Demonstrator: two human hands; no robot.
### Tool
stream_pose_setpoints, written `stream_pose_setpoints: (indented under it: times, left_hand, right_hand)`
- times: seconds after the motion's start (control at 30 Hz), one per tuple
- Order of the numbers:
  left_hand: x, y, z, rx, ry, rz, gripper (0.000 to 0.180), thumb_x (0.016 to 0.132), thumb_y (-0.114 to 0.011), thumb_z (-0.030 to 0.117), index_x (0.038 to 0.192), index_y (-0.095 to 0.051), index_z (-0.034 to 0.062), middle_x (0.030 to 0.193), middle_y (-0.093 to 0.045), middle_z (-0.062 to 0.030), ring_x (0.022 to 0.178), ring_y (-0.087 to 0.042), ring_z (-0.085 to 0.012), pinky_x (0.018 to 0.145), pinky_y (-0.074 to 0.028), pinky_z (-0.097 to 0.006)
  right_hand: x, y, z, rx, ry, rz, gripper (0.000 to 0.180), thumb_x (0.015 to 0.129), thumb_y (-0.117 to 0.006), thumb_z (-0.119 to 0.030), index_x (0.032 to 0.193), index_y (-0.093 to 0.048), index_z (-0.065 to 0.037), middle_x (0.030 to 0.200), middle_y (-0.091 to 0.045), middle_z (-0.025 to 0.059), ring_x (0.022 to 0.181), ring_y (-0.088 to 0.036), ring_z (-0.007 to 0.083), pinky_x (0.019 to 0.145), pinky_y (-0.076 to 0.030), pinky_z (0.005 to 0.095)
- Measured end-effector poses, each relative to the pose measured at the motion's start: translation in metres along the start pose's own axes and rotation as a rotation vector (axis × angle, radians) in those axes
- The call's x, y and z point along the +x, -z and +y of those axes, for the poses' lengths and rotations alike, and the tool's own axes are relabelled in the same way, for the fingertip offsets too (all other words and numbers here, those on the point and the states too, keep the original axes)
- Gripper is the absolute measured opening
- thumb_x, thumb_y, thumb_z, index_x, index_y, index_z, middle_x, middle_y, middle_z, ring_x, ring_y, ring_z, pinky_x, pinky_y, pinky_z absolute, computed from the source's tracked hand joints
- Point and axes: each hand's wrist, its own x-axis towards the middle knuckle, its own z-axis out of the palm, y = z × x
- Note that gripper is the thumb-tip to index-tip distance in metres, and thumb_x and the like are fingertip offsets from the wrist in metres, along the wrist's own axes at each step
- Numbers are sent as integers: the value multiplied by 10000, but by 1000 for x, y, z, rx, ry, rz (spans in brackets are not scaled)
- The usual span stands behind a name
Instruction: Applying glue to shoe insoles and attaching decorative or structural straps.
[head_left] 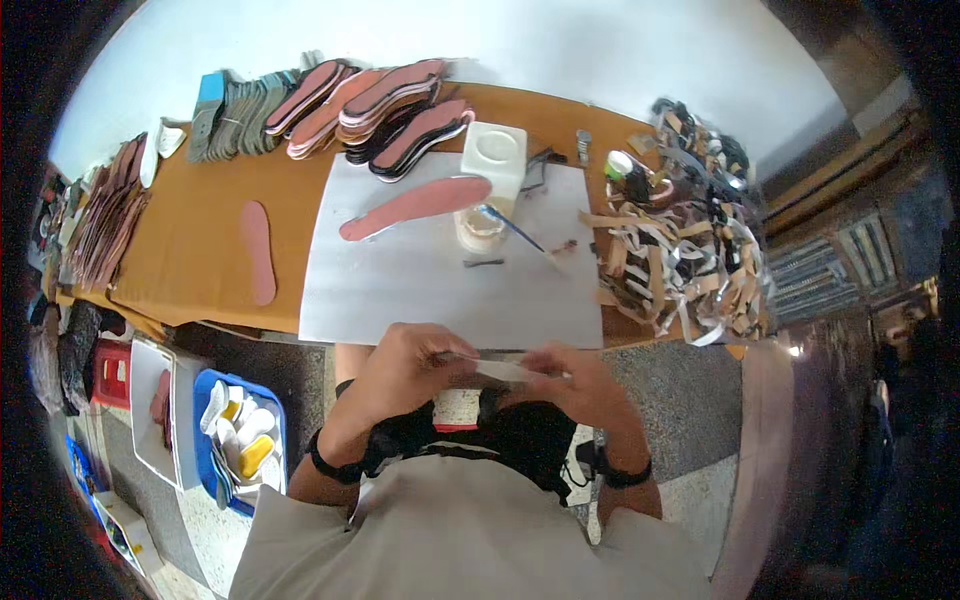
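Observation:
Just in front of the table's near edge, my left hand (pixel 412 366) and my right hand (pixel 580 388) pinch a pale strip (pixel 498 371) stretched between them. The fingertips are somewhat blurred, and the strip's ends are hidden in the fingers. Beyond them, a white sheet (pixel 370 290) covers part of the table. A pink insole (pixel 415 208) lies on it, its right end beside an open whitish pot (pixel 481 228). Across that pot's rim rests a thin brush (pixel 520 232). A small dark strip (pixel 484 263) lies nearer my hands.
Stacked insoles (pixel 395 95) line the back of the brown table (pixel 200 240). A white container (pixel 495 155) stands behind the pot. To the right spreads a heap of straps (pixel 690 265). A single insole (pixel 258 252) lies left. On the floor sits a blue bin (pixel 284 440) of pale pieces.

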Motion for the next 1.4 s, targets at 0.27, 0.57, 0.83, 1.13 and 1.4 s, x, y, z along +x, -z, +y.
stream_pose_setpoints:
  times: [0.27,0.57,0.83,1.13,1.4]
  left_hand:
    - [16,-13,2,138,-295,-251,149,740,-795,11,871,-742,57,821,-702,-112,762,-688,-298,687,-554,-378]
    - [17,4,-16,-224,-50,-128,97,837,-786,71,888,-733,7,784,-716,-41,685,-648,-108,630,-513,-265]
    - [27,22,-19,-525,262,-89,164,875,-774,74,1001,-726,-19,799,-719,-57,663,-655,-97,581,-513,-220]
    - [21,17,-18,-728,194,-87,291,838,-800,25,1119,-725,15,833,-726,-62,684,-655,-91,623,-530,-213]
    - [23,12,-21,-686,165,49,104,890,-727,9,991,-723,-15,821,-738,-85,704,-698,-128,612,-551,-240]
  right_hand:
    - [26,-41,54,361,248,-97,496,1048,-501,-386,1317,-579,23,1228,-661,150,1137,-626,233,987,-486,353]
    - [64,-39,41,85,294,-377,386,1070,-494,-335,1318,-604,-61,1157,-696,88,1012,-656,159,844,-555,319]
    - [56,-34,-19,693,-58,-305,221,1007,-568,-174,1082,-663,11,858,-721,127,658,-673,150,595,-580,297]
    - [48,-33,-41,515,-2,-116,243,1036,-533,-197,1015,-671,1,831,-740,85,599,-640,113,524,-530,254]
    - [53,-34,-22,642,36,-166,375,1074,-468,-318,1085,-661,4,874,-742,99,660,-665,149,588,-549,289]
